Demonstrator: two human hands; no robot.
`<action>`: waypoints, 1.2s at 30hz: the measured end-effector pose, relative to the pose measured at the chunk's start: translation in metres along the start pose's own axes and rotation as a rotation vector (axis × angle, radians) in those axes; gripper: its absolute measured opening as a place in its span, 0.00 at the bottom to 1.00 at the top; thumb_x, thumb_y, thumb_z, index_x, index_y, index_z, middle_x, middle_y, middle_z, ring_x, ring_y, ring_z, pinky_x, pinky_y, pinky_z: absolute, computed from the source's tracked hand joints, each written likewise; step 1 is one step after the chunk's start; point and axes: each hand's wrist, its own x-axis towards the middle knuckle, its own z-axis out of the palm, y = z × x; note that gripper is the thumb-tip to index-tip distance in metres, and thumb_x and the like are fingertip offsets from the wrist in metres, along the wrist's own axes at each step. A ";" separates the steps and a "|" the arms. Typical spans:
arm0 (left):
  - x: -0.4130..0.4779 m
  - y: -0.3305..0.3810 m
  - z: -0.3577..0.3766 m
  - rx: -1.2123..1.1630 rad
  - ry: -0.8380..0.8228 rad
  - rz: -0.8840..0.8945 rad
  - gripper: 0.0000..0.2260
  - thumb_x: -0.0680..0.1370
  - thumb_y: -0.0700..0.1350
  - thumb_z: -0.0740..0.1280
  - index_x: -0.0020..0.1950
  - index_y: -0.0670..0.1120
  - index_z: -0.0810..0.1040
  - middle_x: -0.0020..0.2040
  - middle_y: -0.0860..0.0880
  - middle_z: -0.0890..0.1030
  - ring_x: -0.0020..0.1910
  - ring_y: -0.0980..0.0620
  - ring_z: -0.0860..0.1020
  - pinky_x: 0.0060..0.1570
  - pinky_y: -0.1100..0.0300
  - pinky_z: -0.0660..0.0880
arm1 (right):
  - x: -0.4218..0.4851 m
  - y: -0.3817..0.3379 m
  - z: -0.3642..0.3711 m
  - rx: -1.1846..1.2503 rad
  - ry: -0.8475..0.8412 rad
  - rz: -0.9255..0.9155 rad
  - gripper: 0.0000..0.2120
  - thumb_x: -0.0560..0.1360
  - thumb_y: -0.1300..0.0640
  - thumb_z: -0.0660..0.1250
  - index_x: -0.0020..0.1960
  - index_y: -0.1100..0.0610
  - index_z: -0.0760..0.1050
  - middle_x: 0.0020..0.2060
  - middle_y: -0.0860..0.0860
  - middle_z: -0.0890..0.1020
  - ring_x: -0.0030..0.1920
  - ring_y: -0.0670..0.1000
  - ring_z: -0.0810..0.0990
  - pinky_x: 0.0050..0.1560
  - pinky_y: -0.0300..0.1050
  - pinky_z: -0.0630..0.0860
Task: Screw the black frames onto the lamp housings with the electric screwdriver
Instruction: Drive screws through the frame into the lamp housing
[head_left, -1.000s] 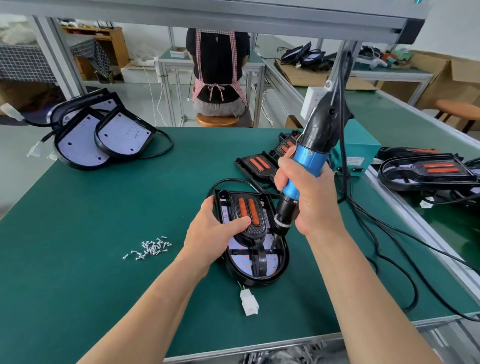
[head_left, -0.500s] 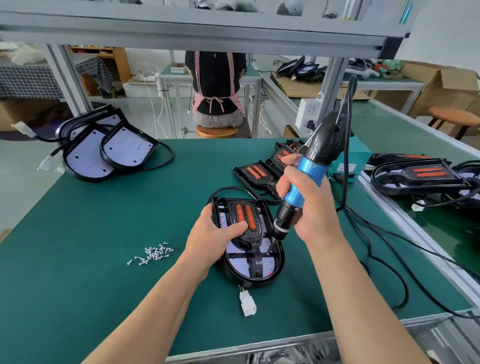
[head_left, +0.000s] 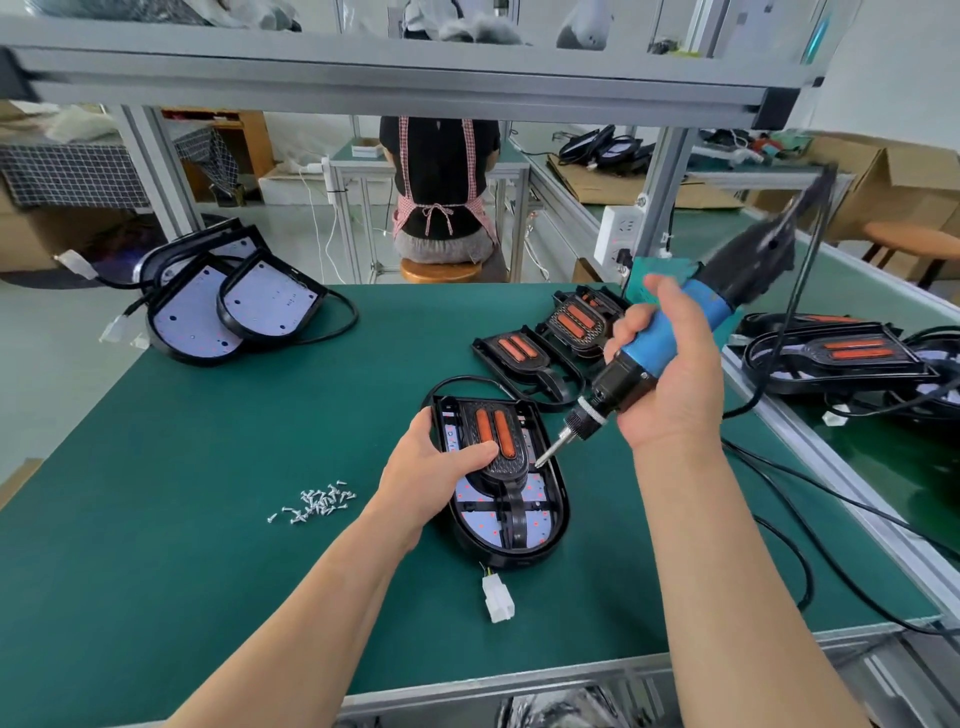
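Lamp housing (head_left: 535, 530) under left hand (head_left: 431, 475), screwdriver (head_left: 652, 348) right.

Pretty bright, even light, only soft shadows on the tabletop (head_left: 156, 519). Wide-angle lens bends the edges, and the top of the electric screwdriver (head_left: 657, 348) is motion-blurred.

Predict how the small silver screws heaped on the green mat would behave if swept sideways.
The screws would probably scatter rather than slide together, lying loose in a heap. Being tiny, they likely weigh little. Some may roll in arcs on the flat green mat.
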 end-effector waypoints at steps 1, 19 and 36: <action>0.000 0.000 0.000 0.002 -0.001 -0.004 0.29 0.61 0.55 0.78 0.60 0.57 0.76 0.48 0.60 0.86 0.51 0.54 0.84 0.61 0.48 0.78 | 0.000 0.004 -0.005 0.043 0.071 0.041 0.07 0.76 0.54 0.71 0.50 0.55 0.74 0.32 0.48 0.74 0.31 0.46 0.71 0.34 0.37 0.70; -0.008 0.004 -0.009 0.138 0.036 0.089 0.22 0.67 0.65 0.73 0.57 0.57 0.79 0.51 0.58 0.85 0.51 0.57 0.83 0.55 0.56 0.78 | -0.008 0.067 -0.072 0.377 0.324 0.309 0.11 0.78 0.45 0.67 0.44 0.52 0.75 0.32 0.43 0.72 0.29 0.43 0.72 0.36 0.38 0.61; 0.003 0.022 -0.109 1.099 0.034 -0.006 0.06 0.73 0.39 0.72 0.38 0.48 0.78 0.40 0.52 0.81 0.38 0.51 0.76 0.37 0.61 0.72 | -0.007 0.067 -0.072 0.371 0.345 0.307 0.12 0.77 0.44 0.69 0.44 0.52 0.75 0.33 0.43 0.73 0.30 0.43 0.73 0.39 0.39 0.61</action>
